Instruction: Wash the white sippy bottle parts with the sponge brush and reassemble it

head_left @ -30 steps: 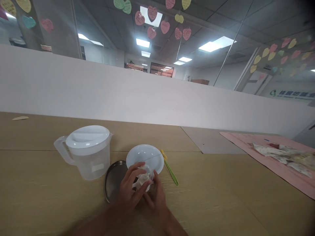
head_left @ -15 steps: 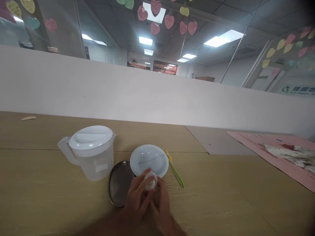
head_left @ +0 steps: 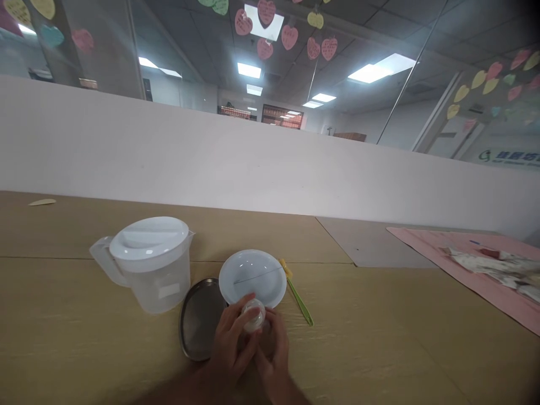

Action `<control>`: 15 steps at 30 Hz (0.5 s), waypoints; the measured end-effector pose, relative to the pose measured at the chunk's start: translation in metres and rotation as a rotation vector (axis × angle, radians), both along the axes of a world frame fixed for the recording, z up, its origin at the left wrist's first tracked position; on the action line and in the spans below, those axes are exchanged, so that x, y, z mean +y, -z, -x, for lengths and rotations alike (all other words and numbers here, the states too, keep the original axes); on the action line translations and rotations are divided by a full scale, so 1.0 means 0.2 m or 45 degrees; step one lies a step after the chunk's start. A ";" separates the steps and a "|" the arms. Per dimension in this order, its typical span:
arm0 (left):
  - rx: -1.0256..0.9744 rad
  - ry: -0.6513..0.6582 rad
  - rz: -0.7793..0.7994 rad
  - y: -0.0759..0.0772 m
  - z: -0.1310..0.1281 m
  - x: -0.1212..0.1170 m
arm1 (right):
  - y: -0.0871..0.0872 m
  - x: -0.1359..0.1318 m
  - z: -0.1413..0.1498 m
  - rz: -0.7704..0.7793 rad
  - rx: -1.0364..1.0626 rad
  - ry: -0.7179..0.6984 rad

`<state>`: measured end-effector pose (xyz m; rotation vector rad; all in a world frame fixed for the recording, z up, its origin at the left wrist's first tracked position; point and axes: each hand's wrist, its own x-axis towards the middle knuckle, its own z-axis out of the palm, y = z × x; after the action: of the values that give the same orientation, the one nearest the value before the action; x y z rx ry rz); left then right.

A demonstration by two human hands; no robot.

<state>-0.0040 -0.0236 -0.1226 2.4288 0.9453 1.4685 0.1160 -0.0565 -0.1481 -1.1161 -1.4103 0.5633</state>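
Note:
A small clear plastic cup with something pale inside [head_left: 253,315] is held between both hands just in front of a white bowl [head_left: 253,277]. My left hand [head_left: 230,343] wraps its fingers round the cup from the left. My right hand [head_left: 274,351] grips it from the right and below. Under the bowl's left side lies a dark round metal tray [head_left: 198,320]. A yellow-green utensil [head_left: 297,293] lies on the table right of the bowl.
A clear pitcher with a white lid [head_left: 147,263] stands left of the bowl. A pink mat [head_left: 472,264] with packets [head_left: 489,261] lies at far right. A white partition wall [head_left: 253,163] runs behind the wooden table [head_left: 379,337].
The hands have drawn the small cup back from over the bowl toward me and turned it. The view has shifted slightly.

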 end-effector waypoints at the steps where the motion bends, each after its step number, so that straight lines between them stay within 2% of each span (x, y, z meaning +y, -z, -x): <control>1: -0.002 0.006 -0.009 0.00 0.00 0.00 | -0.01 0.00 0.00 -0.038 0.032 0.007; 4: 0.001 0.019 -0.008 0.00 0.00 0.00 | -0.01 0.01 0.01 -0.100 0.116 0.013; 10: 0.013 0.046 0.074 -0.07 0.00 -0.02 | -0.01 0.01 0.01 -0.055 0.151 0.015; 15: 0.026 0.093 0.197 -0.10 0.01 -0.03 | -0.02 0.00 -0.02 -0.070 -0.006 0.017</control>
<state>-0.0055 -0.0291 -0.1033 2.3455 0.9272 1.2984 0.1208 -0.0558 -0.1438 -1.0825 -1.4131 0.5096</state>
